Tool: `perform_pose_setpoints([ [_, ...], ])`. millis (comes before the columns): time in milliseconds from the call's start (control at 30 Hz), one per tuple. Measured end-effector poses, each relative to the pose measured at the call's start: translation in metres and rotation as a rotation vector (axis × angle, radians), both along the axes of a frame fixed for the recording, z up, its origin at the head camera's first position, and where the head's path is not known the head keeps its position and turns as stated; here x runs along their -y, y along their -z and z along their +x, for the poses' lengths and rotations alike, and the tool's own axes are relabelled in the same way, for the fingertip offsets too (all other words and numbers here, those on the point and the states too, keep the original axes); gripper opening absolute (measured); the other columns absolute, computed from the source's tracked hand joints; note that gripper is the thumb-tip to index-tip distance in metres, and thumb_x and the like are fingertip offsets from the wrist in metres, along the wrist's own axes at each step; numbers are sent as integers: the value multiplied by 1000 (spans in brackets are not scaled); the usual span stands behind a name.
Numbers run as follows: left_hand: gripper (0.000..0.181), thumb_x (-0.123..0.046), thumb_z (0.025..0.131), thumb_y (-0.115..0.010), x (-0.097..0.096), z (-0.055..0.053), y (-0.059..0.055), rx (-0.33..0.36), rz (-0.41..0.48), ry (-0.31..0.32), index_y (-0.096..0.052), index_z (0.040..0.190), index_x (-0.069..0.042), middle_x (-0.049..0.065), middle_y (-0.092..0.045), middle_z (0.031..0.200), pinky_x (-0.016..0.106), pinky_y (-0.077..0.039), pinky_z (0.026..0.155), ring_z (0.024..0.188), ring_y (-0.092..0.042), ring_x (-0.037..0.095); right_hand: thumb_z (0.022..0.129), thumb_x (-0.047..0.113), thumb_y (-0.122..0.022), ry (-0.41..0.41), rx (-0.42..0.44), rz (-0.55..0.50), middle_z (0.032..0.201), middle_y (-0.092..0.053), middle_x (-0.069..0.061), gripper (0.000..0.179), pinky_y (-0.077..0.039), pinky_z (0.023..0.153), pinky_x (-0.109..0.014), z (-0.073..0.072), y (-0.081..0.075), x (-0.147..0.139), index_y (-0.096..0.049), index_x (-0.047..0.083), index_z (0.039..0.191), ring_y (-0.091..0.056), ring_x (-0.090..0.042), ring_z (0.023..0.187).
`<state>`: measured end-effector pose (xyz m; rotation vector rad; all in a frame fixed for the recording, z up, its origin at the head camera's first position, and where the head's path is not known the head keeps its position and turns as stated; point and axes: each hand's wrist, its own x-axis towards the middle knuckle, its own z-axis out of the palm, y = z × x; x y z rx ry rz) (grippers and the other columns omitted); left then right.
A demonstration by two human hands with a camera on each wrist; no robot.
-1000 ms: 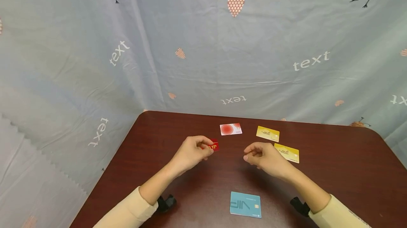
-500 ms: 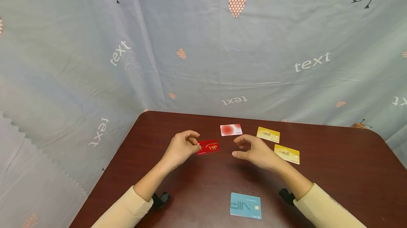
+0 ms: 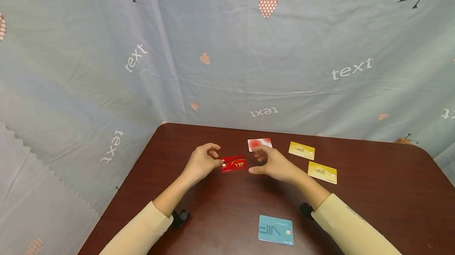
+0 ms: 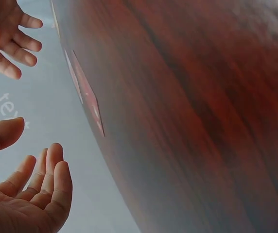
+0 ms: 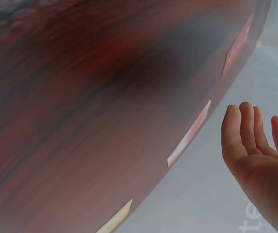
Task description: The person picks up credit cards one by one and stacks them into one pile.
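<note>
A red VIP card (image 3: 233, 163) with gold lettering lies on the dark wooden table between the two hands. My left hand (image 3: 203, 163) hovers at its left end, thumb overlapping the card's edge in the head view. In the left wrist view the fingers of this hand (image 4: 32, 194) are spread and hold nothing. To the right of the card is my right hand (image 3: 276, 164), thumb and fingers apart. The right wrist view shows this hand (image 5: 258, 160) raised over the table with relaxed, bare fingers. It partly covers a white card with red circles (image 3: 256, 143) behind it.
Two yellow cards (image 3: 302, 150) lie to the right, the nearer yellow card (image 3: 322, 172) beside the right forearm. A blue VIP card (image 3: 275, 229), seemingly on a small stack, sits near the front. A grey patterned curtain (image 3: 227, 49) hangs behind the table's far edge.
My left hand has drawn back to the left, uncovering the red card. The right hand has moved left toward that card, its thumb and fingers spreading, and now overlaps the white-and-red card.
</note>
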<state>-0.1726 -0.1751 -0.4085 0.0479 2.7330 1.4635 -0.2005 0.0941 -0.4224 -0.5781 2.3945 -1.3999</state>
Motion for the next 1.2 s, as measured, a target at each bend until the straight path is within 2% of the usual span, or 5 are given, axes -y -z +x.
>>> perform_pose_setpoints([
  [233, 56, -3, 85, -80, -2, -8, 3, 38, -28, 18, -62, 138, 2, 19, -68, 115, 40, -56, 79, 86, -66, 23, 85, 17, -88, 14, 29, -5, 139, -61, -21, 74, -50, 105, -50, -10, 5, 8, -53, -6, 146, -62, -36, 121],
  [567, 62, -2, 83, -84, -3, -17, 8, 137, -43, 38, -61, 140, 2, 21, -63, 125, 42, -55, 84, 104, -61, 32, 85, 13, -87, 17, 83, 41, 136, -61, -21, 77, -53, 103, -45, -24, 13, 15, -49, -8, 149, -62, -33, 116],
  [700, 60, 0, 81, -85, -4, -19, 10, 168, -41, 46, -62, 137, 2, 19, -62, 119, 38, -52, 81, 103, -56, 32, 84, 9, -87, 17, 80, 60, 130, -62, -20, 72, -53, 101, -44, -27, 14, 16, -53, -8, 144, -63, -32, 110],
  [933, 57, 5, 76, -87, -3, -21, 17, 214, -47, 35, -65, 128, 5, 14, -59, 99, 30, -45, 68, 86, -52, 25, 82, 9, -88, -46, 79, 85, 122, -63, -18, 66, -52, 100, -43, -30, 17, 28, -57, -10, 138, -61, -29, 107],
  [1200, 56, 6, 73, -89, -6, -26, 20, 242, -82, 48, -65, 124, 7, 12, -60, 91, 29, -45, 65, 79, -52, 22, 78, 9, -92, -16, 36, 163, 110, -65, -12, 60, -49, 102, -43, -36, 19, 38, -64, -6, 129, -59, -26, 106],
])
